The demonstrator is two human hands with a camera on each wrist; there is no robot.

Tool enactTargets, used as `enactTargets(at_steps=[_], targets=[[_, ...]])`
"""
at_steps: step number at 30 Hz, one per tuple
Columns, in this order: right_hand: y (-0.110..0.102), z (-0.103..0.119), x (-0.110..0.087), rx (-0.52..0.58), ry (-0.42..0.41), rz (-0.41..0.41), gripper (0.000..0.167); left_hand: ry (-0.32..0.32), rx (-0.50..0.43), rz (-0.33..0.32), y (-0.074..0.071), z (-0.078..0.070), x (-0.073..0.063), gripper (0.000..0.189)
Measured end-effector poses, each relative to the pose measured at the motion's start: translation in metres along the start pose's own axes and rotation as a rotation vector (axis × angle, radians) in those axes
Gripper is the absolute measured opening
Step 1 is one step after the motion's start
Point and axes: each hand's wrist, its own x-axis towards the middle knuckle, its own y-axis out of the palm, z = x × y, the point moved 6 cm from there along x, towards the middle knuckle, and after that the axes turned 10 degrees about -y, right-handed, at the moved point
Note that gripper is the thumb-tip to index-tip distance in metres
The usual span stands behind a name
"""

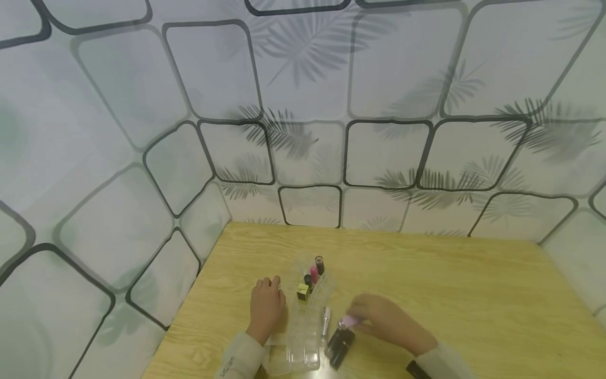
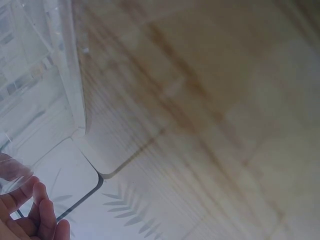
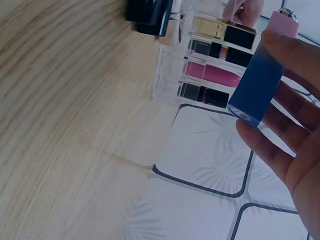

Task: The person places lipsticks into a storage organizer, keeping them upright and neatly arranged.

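A clear plastic lipstick organizer (image 1: 295, 337) lies lengthwise on the table, with several lipsticks in its far slots. Among them are a gold-and-black lipstick (image 3: 225, 33) and a pink lipstick (image 3: 212, 73). My left hand (image 1: 268, 305) is at the organizer's left side; in the left wrist view its thumb and fingers pinch the clear plastic edge. Between thumb and fingertips, my right hand (image 1: 381, 322) holds a lipstick tube (image 3: 260, 75) that fades from pink to blue, with a shiny end. It is to the right of the organizer, above the table.
Beside the organizer's right side is a silver lipstick tube (image 1: 325, 322). Black tubes (image 1: 342, 350) lie close together near my right hand. The wood-grain table (image 1: 450, 295) meets a patterned wall covering (image 1: 307, 205) at the back and left.
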Motion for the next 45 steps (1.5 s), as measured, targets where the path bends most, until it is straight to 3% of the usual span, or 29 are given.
enactTargets(at_steps=[10, 16, 26, 45], targets=[[0.001, -0.009, 0.006, 0.2, 0.172, -0.106, 0.025, 0.008, 0.004, -0.013, -0.002, -0.002, 0.0, 0.02], [0.0, -0.011, 0.01, 0.241, 0.173, -0.188, 0.03, 0.007, 0.006, -0.001, -0.002, -0.002, 0.0, 0.02], [-0.001, -0.012, 0.016, 0.245, 0.187, -0.238, 0.032, 0.01, 0.011, -0.013, 0.001, -0.001, 0.0, 0.021], [-0.002, -0.01, 0.024, 0.279, 0.193, -0.271, 0.03, -0.007, 0.013, 0.013, 0.0, -0.001, 0.0, 0.021]])
